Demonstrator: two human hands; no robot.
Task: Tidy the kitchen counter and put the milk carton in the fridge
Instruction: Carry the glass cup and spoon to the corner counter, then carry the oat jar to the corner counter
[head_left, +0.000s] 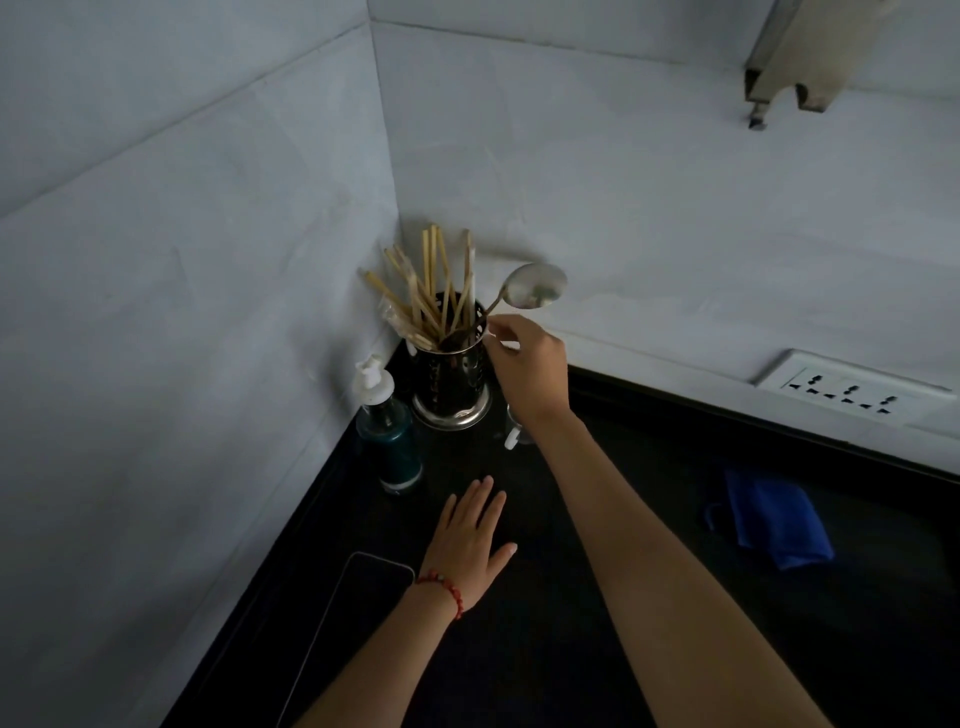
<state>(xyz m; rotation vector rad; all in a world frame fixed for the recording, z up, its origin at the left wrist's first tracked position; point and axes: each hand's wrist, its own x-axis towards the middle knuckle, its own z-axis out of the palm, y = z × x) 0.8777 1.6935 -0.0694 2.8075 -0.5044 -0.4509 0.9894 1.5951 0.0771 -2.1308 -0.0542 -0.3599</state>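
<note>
— Where are your hands?

— My right hand (530, 369) pinches the thin handle of a steel ladle (535, 286) at the rim of the perforated steel utensil holder (451, 387), in the black worktop's (597, 571) back corner. My left hand (474, 535) lies flat and released.

— Which step?

— Stowing utensils, I judge. Next: let go, then deal with the crumpled blue cloth (774, 519) near the back edge. No milk carton in view.

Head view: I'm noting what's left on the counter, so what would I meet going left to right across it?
Phone → soap bottle → utensil holder with chopsticks → spoon beside the right hand → blue cloth → wall socket. The left hand lies flat on the counter.
</note>
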